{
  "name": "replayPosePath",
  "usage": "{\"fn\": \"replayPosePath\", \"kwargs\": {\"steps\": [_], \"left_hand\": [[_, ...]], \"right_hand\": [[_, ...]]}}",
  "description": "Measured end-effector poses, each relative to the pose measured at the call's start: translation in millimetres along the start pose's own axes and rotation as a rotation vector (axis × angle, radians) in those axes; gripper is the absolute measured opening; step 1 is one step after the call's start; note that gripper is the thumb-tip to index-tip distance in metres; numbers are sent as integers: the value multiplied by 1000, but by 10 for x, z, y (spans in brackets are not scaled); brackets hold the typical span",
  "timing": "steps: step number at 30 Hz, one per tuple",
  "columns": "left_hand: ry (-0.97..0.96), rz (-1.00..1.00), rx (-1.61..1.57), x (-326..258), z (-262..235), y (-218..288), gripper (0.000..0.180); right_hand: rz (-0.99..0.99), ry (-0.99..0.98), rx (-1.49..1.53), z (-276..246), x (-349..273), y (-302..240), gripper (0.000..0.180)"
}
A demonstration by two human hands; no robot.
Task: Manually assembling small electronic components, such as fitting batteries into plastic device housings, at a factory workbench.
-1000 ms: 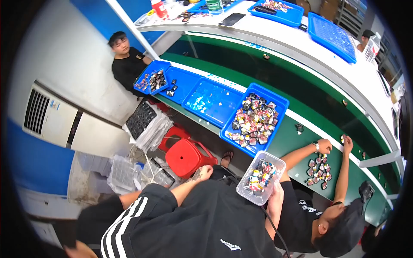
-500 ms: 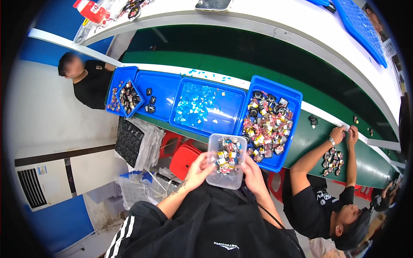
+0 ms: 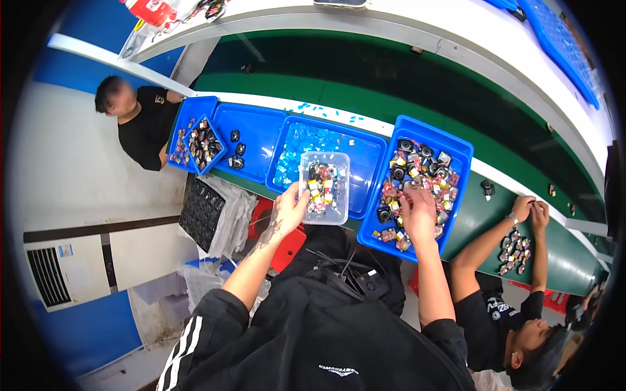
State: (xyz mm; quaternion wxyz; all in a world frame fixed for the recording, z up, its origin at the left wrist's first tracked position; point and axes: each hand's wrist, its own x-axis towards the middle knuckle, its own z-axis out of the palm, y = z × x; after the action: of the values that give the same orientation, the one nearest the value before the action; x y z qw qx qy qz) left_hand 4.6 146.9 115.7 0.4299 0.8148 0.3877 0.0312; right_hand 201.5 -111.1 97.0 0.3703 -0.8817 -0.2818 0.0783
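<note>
My left hand (image 3: 291, 210) grips the near left side of a clear plastic container (image 3: 341, 207), thumb along its wall. Inside lie several small parts, black, red and yellow. The container is held over the front of a blue tray with small translucent blue pieces (image 3: 300, 140). To the right, my right hand (image 3: 420, 212) is down in a deeper blue tray (image 3: 372, 229), fingers bent and apart. Its fingertips are among a heap of small black camera-like modules (image 3: 425, 151) and parts with red and yellow bits; whether they pinch one is hidden.
Further left stand another blue tray (image 3: 251, 124) with a few black modules and a smaller blue box (image 3: 218, 144) of parts. A co-worker (image 3: 486, 313) handles something at the green bench (image 3: 473, 202) on the right. Another person (image 3: 134, 124) is at the far left. A white shelf (image 3: 391, 16) spans above.
My right hand has let go of the container and moved right into the tray of modules. My left hand has carried the container forward and slightly left.
</note>
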Motion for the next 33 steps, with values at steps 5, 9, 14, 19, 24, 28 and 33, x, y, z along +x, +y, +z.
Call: {"fn": "replayPosePath", "kwargs": {"steps": [5, 9, 14, 19, 24, 28, 33], "left_hand": [[-37, 84, 162, 516, 326, -16, 31], [-216, 133, 156, 743, 468, -24, 31], [-143, 336, 266, 879, 555, -14, 47], [10, 701, 260, 1177, 415, -104, 50], [85, 958, 382, 1181, 313, -239, 39], [123, 1021, 324, 1103, 275, -343, 29], [77, 1224, 172, 932, 197, -219, 37]], "right_hand": [[-29, 64, -182, 199, 141, -78, 22], [-39, 71, -199, 283, 168, -82, 13], [-7, 24, 35, 170, 129, -116, 18], [297, 313, 672, 198, -161, 16, 10], [312, 491, 733, 240, -235, 100, 16], [226, 550, 607, 170, -264, 94, 20], [153, 639, 596, 251, -445, -179, 18]]}}
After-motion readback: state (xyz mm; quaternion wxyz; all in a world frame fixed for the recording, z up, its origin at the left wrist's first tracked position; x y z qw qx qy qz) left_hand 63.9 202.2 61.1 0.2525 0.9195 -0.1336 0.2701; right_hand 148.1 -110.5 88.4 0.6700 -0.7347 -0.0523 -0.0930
